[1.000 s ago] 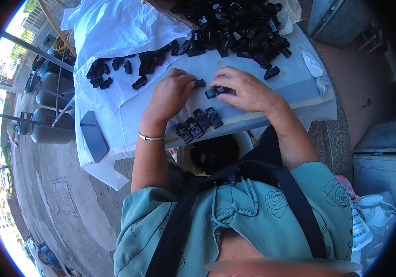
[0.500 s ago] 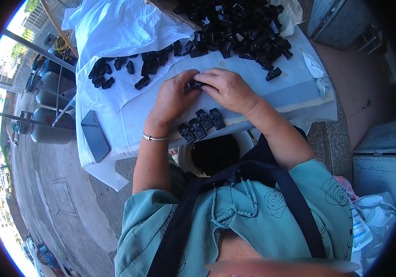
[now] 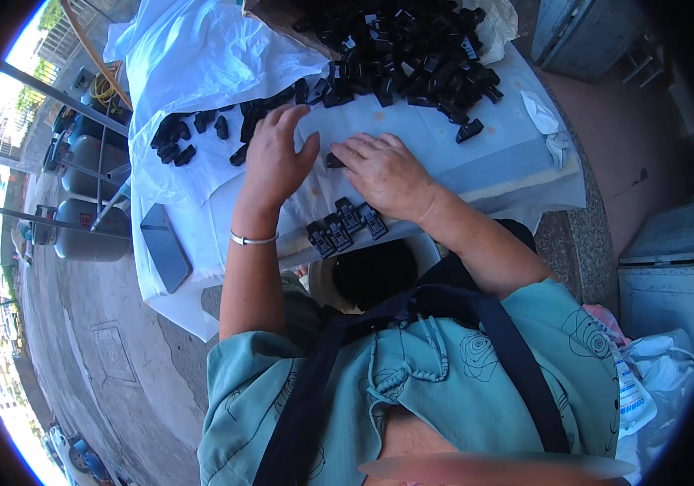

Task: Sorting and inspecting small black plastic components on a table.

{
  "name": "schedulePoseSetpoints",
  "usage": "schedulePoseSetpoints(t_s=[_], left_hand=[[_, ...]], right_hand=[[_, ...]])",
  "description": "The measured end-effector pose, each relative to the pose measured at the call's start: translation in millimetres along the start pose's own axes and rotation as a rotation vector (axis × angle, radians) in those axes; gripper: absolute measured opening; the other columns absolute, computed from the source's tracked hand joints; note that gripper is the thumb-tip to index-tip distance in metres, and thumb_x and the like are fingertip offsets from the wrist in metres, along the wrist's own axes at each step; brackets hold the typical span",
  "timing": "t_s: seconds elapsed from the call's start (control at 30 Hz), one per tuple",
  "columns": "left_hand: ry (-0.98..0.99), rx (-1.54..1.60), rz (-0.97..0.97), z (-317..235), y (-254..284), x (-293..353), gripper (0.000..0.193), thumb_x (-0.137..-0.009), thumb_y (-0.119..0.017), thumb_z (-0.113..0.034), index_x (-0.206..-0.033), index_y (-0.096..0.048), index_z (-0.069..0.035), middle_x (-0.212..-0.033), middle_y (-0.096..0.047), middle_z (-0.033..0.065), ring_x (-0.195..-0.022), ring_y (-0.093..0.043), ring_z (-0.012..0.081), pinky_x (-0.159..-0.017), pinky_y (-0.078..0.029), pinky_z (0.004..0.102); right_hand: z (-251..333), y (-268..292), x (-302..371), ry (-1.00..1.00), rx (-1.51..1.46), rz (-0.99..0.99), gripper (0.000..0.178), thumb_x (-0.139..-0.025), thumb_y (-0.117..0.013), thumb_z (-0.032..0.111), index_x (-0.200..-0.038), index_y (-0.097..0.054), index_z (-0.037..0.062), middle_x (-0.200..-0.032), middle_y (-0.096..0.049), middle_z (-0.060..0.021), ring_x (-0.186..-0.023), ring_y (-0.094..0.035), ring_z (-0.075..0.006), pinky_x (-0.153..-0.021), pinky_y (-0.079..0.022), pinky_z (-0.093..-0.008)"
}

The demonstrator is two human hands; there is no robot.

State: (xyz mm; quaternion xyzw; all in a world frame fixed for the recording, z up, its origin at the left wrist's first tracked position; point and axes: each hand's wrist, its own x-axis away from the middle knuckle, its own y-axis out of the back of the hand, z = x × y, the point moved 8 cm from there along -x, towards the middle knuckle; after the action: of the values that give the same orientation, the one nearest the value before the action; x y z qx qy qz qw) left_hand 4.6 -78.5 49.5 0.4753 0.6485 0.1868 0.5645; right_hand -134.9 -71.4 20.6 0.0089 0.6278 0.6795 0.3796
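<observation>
See bare L hand w/ silver-coloured metal bangle on wrist, above white plastic-sheeted table, approx mid, pointing twd far edge. Has fingers apart, thumb well out; ends near small loose black plastic pieces, can't tell if touching.

See bare R hand palm down, just right of L hand. Keeps fingers mostly together over small black plastic part, w/ only its left end poking out; can't tell if clamped or just covered. Puts that part btwn both hands, approx midway near/far edges.

At near edge, approx mid: four black plastic clip-shaped parts side by side, staggered row. Below near edge: round white bucket, dark inside.

At far edge, right of mid: big heap of black plastic parts. Twd far-left corner: rumpled translucent plastic sheet w/ few more black pieces. By near-left corner: flat dark rectangular slab.
</observation>
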Motion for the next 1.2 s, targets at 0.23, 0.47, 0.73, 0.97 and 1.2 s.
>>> schedulePoseSetpoints(t_s=[0.23, 0.47, 0.73, 0.97, 1.2], left_hand=[[0.213, -0.3, 0.063, 23, -57, -43, 0.06, -0.08, -0.064, -0.049, -0.128, -0.056, -0.014, -0.133, -0.049, 0.0168, -0.119, -0.049, 0.0379, -0.1, -0.032, 0.0564], [0.129, -0.141, 0.137, 12, -54, -16, 0.041, -0.081, -0.065, -0.037, -0.115, -0.065, -0.013, -0.123, -0.057, 0.0121, -0.122, -0.047, 0.0338, -0.102, -0.034, 0.0519], [0.127, -0.285, -0.12, -23, 3, 35, 0.044, -0.075, -0.073, -0.03, -0.114, -0.064, -0.012, -0.119, -0.06, 0.0111, -0.122, -0.047, 0.0343, -0.102, -0.035, 0.0502], [0.101, -0.04, -0.103, -27, 11, 37, 0.041, -0.073, -0.073, -0.016, -0.112, -0.063, -0.01, -0.114, -0.062, 0.01, -0.109, -0.056, 0.0336, -0.091, -0.047, 0.042], [0.143, 0.012, 0.12, -34, -14, 30, 0.032, -0.079, -0.065, -0.015, -0.111, -0.065, -0.01, -0.095, -0.064, 0.0108, -0.081, -0.065, 0.0299, -0.07, -0.053, 0.0395]], right_hand=[[-73, 84, 7, -0.429, 0.353, -0.138, 0.036, -0.091, -0.059, 0.028, -0.121, -0.06, 0.0078, -0.117, -0.061, -0.013, -0.111, -0.055, -0.0332, -0.095, -0.042, -0.0443], [-104, 36, 5, -0.462, 0.067, -0.247, 0.046, -0.091, -0.06, 0.029, -0.131, -0.052, 0.0063, -0.135, -0.045, -0.0268, -0.121, -0.047, -0.0434, -0.102, -0.04, -0.0485], [-56, 45, -7, -0.18, 0.104, -0.268, 0.033, -0.088, -0.063, 0.018, -0.119, -0.06, 0.0048, -0.123, -0.054, -0.0206, -0.113, -0.054, -0.0378, -0.093, -0.047, -0.0427], [-5, 24, 0, -0.004, -0.125, -0.078, 0.027, -0.086, -0.066, 0.017, -0.109, -0.064, 0.0045, -0.101, -0.063, -0.0121, -0.089, -0.062, -0.0296, -0.079, -0.052, -0.0379], [-4, 33, -2, 0.016, -0.479, 0.148, 0.021, -0.087, -0.064, 0.018, -0.102, -0.066, 0.0038, -0.084, -0.063, -0.0131, -0.076, -0.063, -0.0302, -0.068, -0.051, -0.0375]])
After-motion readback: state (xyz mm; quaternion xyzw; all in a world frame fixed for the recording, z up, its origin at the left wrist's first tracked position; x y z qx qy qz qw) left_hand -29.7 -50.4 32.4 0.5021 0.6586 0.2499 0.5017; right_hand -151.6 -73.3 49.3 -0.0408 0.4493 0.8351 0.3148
